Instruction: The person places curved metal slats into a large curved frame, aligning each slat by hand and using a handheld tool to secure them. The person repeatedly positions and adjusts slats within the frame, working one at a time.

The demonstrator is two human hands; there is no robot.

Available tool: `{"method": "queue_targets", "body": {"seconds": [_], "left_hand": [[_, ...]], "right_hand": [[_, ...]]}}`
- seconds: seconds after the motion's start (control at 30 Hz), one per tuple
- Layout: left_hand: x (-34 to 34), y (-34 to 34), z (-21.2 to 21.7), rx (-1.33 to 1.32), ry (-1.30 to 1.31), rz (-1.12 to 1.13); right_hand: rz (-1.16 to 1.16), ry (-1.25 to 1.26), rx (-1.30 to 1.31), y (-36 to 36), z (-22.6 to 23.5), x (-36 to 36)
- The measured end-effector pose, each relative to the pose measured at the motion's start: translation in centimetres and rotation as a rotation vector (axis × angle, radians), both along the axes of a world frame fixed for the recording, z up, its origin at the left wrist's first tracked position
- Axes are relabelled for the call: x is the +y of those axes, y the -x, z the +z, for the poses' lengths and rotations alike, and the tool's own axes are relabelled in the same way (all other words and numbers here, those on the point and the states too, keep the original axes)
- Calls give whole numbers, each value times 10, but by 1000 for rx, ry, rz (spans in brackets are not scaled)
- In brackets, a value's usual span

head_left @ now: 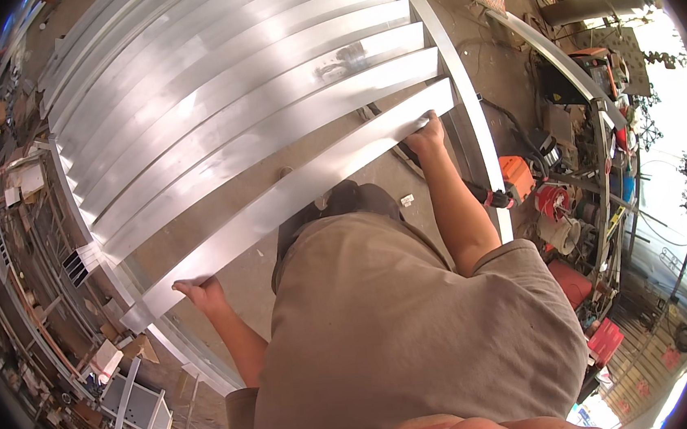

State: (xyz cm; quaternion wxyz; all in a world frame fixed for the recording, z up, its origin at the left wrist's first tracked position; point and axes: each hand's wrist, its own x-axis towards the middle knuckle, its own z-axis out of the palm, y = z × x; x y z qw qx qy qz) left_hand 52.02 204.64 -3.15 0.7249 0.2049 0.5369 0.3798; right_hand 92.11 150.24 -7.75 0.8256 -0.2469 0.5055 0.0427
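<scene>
Both hands grip the nearest aluminium slat (292, 190), one at each end. The left hand (201, 293) is at the near-left end, fingers curled over the near edge, thumb side under, closed on the metal. The right hand (426, 136) is at the far-right end, fingers hooked over the slat's edge, also closed on it. Holding at the two ends likely keeps the long thin strip from sagging or twisting and lets it be squared against its neighbours. The slat runs diagonally from lower left to upper right, lying across two side rails: a left rail (184, 355) curving along the near-left and a right rail (464, 98) running down the right. Beyond it, farther from the person, a row of similar slats (226, 86) lies parallel, evenly gapped like louvres, so the held one is the last in the set, nearest the body. Bare concrete floor (221, 217) shows through the gap between the held slat and the next. The person's grey-brown shirt (403, 332) fills the lower centre. On the right, well apart from the frame, sits an orange power tool (517, 176) with a red cable reel (552, 199) just beside it, amid workshop clutter. On the far left are racks of metal offcuts (11, 243); details too small to tell.
</scene>
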Motion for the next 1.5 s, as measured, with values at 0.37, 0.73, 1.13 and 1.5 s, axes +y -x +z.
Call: {"method": "queue_targets", "body": {"seconds": [0.37, 0.73, 1.13, 1.5], "left_hand": [[35, -40, -35, 217, 97, -158], [39, -75, -40, 53, 198, -107], [44, -73, -56, 96, 265, -72], [73, -38, -85, 153, 329, -268]], "right_hand": [[16, 0, 116, -21, -54, -26], [59, -1, 61, -29, -31, -6], [20, 65, 83, -21, -35, -3], [0, 48, -63, -8, -64, -18]]}}
